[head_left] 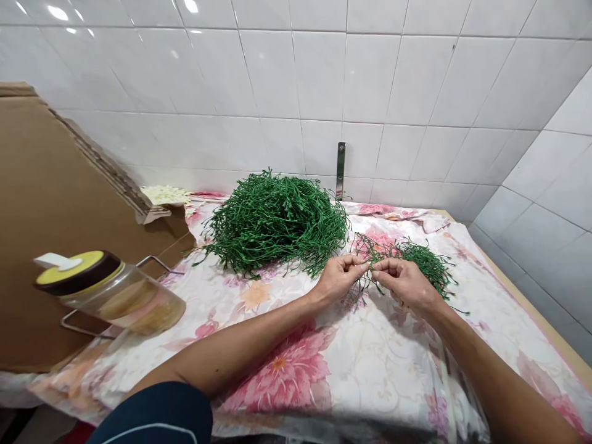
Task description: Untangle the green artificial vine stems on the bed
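I'm on the left hand (340,277) and right hand (404,283) now, fingertips pinching a thin green sprig (365,266) between them, just right of the big green heap (275,225). Further right of the heap, a tangled green bunch (419,265) lies on the floral cloth (370,364). Fine separating work here; it calls for a light pull, clear of the tangle. Left of the heap stands a glass jar (123,299).
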Demonstrator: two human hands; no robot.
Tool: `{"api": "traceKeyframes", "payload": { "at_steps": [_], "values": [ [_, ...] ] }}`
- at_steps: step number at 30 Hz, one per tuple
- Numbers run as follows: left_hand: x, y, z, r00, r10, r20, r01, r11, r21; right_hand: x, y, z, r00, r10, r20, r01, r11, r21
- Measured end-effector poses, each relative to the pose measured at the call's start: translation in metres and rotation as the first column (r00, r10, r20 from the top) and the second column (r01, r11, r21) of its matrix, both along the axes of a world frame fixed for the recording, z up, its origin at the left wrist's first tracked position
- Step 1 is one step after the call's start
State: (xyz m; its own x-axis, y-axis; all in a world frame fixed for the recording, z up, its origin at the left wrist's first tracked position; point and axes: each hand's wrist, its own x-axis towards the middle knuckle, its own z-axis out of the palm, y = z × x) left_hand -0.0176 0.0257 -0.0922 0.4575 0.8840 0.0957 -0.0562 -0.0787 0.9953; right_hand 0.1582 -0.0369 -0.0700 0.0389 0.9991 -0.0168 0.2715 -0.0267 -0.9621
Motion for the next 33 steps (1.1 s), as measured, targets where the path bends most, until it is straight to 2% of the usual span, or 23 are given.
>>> {"api": "traceKeyframes", "payload": {
  "at_steps": [4,8,11,14,16,18,21,24,27,30,33],
  "values": [
    [-0.001,-0.002,0.006,0.999,-0.023,-0.044,0.023,1.0,0.0,0.001,-0.002,0.003,1.0,0.0,-0.015,0.0,1.0,-0.014],
    [0.0,-0.004,0.008,0.997,0.028,-0.067,-0.025,0.999,0.043,0.0,-0.001,0.001,1.0,0.005,0.031,-0.006,1.0,0.031],
    [0.003,-0.003,0.003,0.994,0.064,-0.083,-0.057,0.994,0.091,-0.002,-0.001,-0.004,0.987,-0.035,0.159,0.018,0.994,0.109],
    [0.004,0.006,-0.005,0.984,0.118,-0.137,-0.099,0.986,0.134,-0.006,-0.005,-0.007,0.937,-0.089,0.338,0.033,0.986,0.166],
    [0.004,0.015,-0.01,0.971,0.203,-0.126,-0.188,0.974,0.126,-0.008,-0.009,-0.006,0.916,-0.085,0.392,0.006,0.98,0.198],
    [0.002,0.022,-0.011,0.974,0.208,-0.088,-0.204,0.977,0.054,-0.007,-0.012,-0.002,0.942,-0.076,0.327,-0.006,0.97,0.241],
    [-0.001,0.025,-0.008,0.99,0.136,-0.05,-0.137,0.99,-0.017,0.004,-0.015,0.008,0.991,-0.115,0.061,0.091,0.947,0.307],
    [-0.002,0.02,-0.003,0.994,0.083,-0.064,-0.088,0.993,-0.075,0.02,-0.016,0.02,0.963,-0.205,-0.173,0.256,0.894,0.367],
    [-0.002,0.015,-0.001,0.996,0.053,-0.069,-0.063,0.988,-0.139,0.037,-0.015,0.027,0.921,-0.297,-0.25,0.382,0.813,0.439],
    [-0.002,0.015,-0.002,0.999,0.034,-0.037,-0.039,0.986,-0.159,0.056,-0.013,0.025,0.896,-0.44,-0.057,0.41,0.771,0.487],
    [-0.001,0.016,-0.004,1.0,0.025,-0.011,-0.026,0.985,-0.17,0.074,-0.007,0.018,0.787,-0.55,0.28,0.369,0.783,0.501]
  ]
}}
